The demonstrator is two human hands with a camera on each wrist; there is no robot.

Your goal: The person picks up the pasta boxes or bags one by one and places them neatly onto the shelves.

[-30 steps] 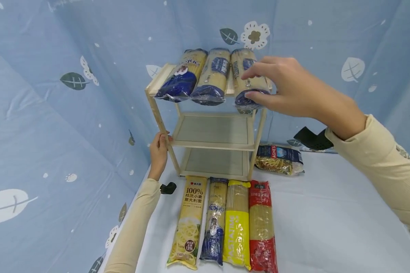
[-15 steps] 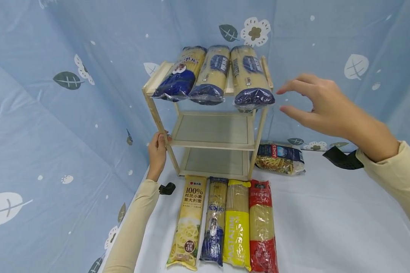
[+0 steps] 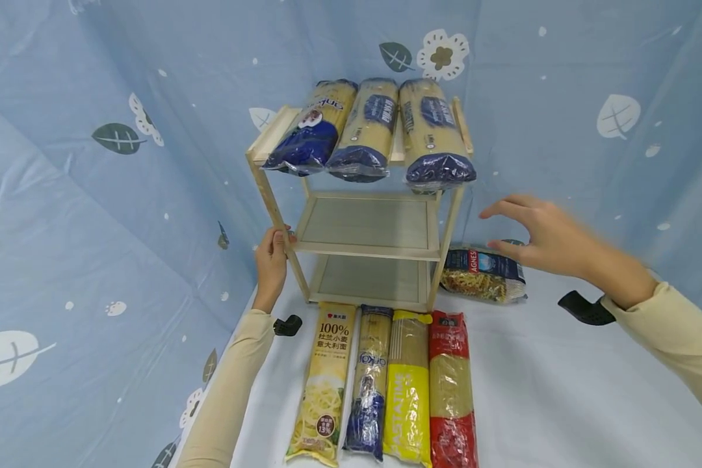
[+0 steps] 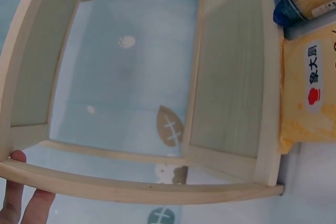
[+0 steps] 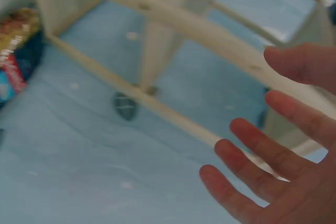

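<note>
My left hand [image 3: 271, 263] grips the left front post of a three-tier wooden rack [image 3: 368, 251]; its fingertips show behind the post in the left wrist view. To the right of the rack my right hand [image 3: 552, 240] hangs in the air, fingers spread and nothing held. Three spaghetti packs lie side by side on the top shelf: a blue-and-yellow one [image 3: 312, 130], a middle one [image 3: 365, 130] and a right one [image 3: 435, 130]. Their front ends jut past the shelf edge. The middle shelf [image 3: 368, 221] and lower shelf [image 3: 370, 279] are bare.
Below the rack, on the white table [image 3: 561, 377], lie a cream noodle pack [image 3: 325, 377], a blue spaghetti pack [image 3: 368, 383], a yellow pack [image 3: 408, 390] and a red pack [image 3: 452, 390]. A bag of twisted pasta [image 3: 482, 276] sits right of the rack. Blue patterned cloth [image 3: 152, 195] hangs behind.
My right hand has come away from the right spaghetti pack on top, moving right and then down. That pack stays on the shelf. The left hand keeps its hold on the post.
</note>
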